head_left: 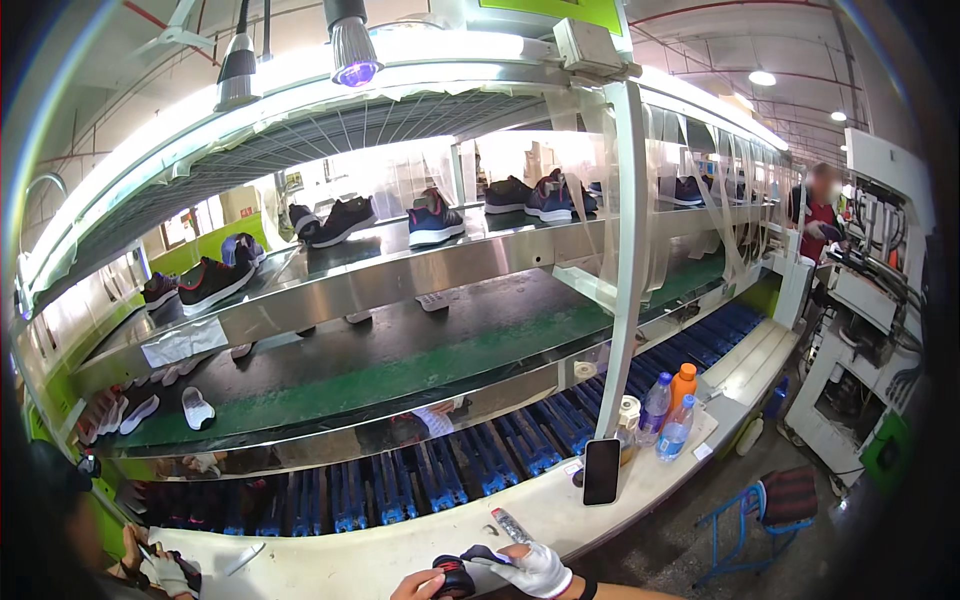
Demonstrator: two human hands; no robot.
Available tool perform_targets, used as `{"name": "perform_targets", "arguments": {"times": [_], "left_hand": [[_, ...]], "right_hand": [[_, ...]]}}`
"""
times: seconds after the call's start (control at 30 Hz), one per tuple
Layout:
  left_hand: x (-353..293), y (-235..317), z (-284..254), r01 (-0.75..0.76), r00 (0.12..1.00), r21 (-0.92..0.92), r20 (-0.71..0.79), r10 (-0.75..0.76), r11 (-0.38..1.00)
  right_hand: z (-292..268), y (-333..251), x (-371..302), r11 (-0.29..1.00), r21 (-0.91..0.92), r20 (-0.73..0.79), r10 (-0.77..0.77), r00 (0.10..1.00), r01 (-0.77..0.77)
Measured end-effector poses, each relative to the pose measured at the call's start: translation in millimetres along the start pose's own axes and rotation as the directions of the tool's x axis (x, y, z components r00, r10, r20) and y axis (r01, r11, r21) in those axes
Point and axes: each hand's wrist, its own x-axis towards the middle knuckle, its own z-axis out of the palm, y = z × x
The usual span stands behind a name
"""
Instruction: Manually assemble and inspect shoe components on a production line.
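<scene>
Factory hall with a shoe line, a black-and-red shoe [455,579] in hand at the bench [350,541]

A long two-level conveyor [400,365] crosses the hall under wire mesh and bright tube lights. Its steel upper level carries dark athletic shoes [435,224]; pale soles [198,408] lie on the green-and-black belt below. A grey-white machine [850,340] stands at the right, with a co-worker in red [820,217] beside it. The white bench curves along the near side, below a row of blue racks [350,505]. A blue-framed stool [785,497] with a striped seat is on the floor to the right. At the lower left, a second worker's gloved hand [172,573] is partly in view.

On the bench, several bottles [674,430] are grouped near a white post, with a black-screened phone [601,472] just beside it. A red-and-grey tool [512,526] lies nearer the person.

The shoe is at the lower edge, partly cut off. The bare left hand [420,585] has its fingers curled round its side. The white-gloved right hand [538,572] pinches a dark piece [482,553] between thumb and forefinger; whether that piece belongs to the shoe, I cannot tell.
</scene>
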Motion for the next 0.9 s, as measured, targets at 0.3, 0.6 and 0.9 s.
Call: {"name": "perform_targets", "arguments": {"times": [0.3,0.6,0.9], "left_hand": [[-16,10,-13,-0.022,1.000,0.240,0.009,0.021,0.971],[-15,40,-24,0.515,0.842,-0.206,-0.057,-0.536,0.832],[-5,44,-36,0.388,0.920,-0.258,0.043,-0.390,0.885]], "right_hand": [[-29,-50,-14,0.796,0.525,0.093,0.297,0.950,-0.300],[-16,-109,-17,0.715,0.620,-0.072,0.461,0.884,-0.322],[45,-84,-17,0.868,0.497,-0.058,0.027,0.998,0.006]]}}
